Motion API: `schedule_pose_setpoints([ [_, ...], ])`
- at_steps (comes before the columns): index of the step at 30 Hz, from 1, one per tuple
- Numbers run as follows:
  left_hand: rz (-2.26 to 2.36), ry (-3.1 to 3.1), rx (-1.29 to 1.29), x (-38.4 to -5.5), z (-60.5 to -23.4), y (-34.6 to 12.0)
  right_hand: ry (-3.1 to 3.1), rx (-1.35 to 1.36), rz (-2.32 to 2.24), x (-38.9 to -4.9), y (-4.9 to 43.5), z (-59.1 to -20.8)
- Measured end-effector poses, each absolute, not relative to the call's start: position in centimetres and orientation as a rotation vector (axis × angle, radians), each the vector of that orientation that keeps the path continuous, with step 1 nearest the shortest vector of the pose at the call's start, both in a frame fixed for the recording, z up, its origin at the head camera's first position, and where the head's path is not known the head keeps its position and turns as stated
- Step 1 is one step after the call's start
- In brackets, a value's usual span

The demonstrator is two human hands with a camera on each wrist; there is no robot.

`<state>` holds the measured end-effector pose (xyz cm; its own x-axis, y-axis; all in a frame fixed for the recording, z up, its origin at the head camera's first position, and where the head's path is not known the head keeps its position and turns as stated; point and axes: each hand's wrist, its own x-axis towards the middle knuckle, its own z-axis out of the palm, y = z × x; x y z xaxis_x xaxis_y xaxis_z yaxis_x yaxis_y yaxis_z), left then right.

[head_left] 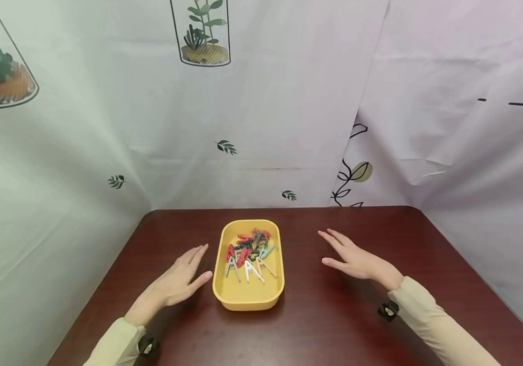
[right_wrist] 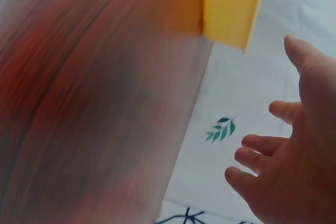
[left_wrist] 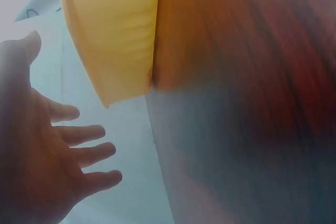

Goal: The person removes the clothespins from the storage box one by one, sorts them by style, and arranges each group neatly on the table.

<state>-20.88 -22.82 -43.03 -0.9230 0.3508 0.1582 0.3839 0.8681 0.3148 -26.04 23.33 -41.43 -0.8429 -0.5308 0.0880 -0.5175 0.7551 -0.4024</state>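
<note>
A yellow plastic tray [head_left: 248, 295] stands on the table and holds several small clips in red, green, grey, white and tan. Three A-shaped clothespins, a grey one, a white clothespin [head_left: 253, 272] and a tan one, lie toward its near end. Just left of the tray is my left hand [head_left: 174, 279], fingers extended and holding nothing. My right hand [head_left: 357, 258] hovers further off on the right side, its fingers spread and likewise holding nothing. Both wrist views show the tray's outer wall [left_wrist: 118, 30] beyond the fingers, with a gap between.
The dark red-brown wooden table [head_left: 316, 325] has rounded far corners. White cloth [head_left: 266, 127] printed with leaves and plants hangs behind it and on both sides. A dark device [head_left: 388, 310] is strapped at each wrist over cream sleeves.
</note>
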Motion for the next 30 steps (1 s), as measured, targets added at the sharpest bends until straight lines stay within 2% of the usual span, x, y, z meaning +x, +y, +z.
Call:
schedule_pose_setpoints([
  [10,-0.898,-3.018,-0.551,-20.5,-43.3,-21.6,2.814,-1.016,-0.784,-26.8,20.4,-41.3],
  [19,-1.186,-2.970,-0.470,-21.3,-44.3,-20.6,2.635,-1.142,-1.151,-28.3,17.8,-42.2],
  [30,-1.585,-2.791,-0.593,-21.4,-44.9,-21.0,2.544,-1.133,-1.273,-30.0,14.1,-42.2],
])
